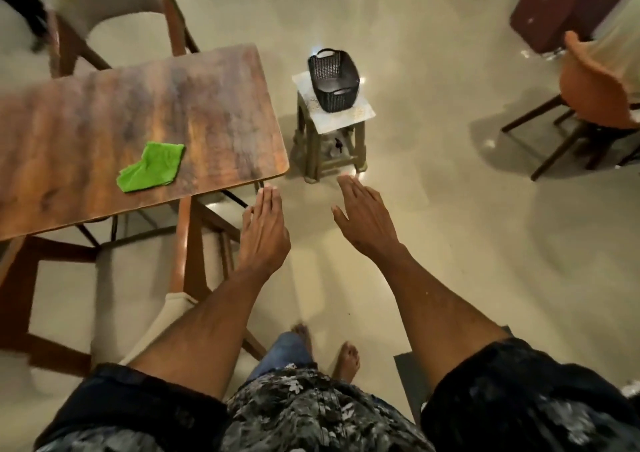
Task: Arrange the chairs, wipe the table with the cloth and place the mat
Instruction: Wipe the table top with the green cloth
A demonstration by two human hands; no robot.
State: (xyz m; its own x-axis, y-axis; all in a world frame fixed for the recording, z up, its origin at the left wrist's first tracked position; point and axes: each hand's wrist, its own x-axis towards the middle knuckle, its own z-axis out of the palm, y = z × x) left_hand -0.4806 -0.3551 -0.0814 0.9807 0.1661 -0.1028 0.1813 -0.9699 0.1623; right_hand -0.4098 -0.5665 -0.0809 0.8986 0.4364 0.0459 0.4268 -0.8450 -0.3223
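Looking down from head height, we see a wooden table (145, 119) filling the left of the view, its near right corner pointing toward us. On its surface, toward the near edge, lies a crumpled green cloth (151, 167), touched by nothing. Beyond the far edge stands a chair with a pale padded back (107, 0), close against the table. Under the near edge sits a second chair (114, 278), its pale seat partly tucked beneath the tabletop, its wooden frame blurred.

Just right of the table corner, our left hand (263, 233) hovers in the air, fingers straight and together, holding nothing. Beside it, a little apart, our right hand (363, 216) is likewise released, fingers spread and reaching forward over the bare floor. Neither hand touches anything.

Ahead of the hands stands a small stool (329, 140) with a light sheet, which may be the mat (360, 112), lying across its top; we cannot be sure. On that sheet rests a dark woven basket (333, 79).

Farther right, well apart from the table, an orange chair (595, 98) stands at an angle, and a dark red case (561, 8) sits at the top right.

We judge the chair-arranging step is in hand. To do it well, we would grip a chair by its frame with both hands, lift or slide it squarely, and seat it evenly under the table edge without knocking the cloth.
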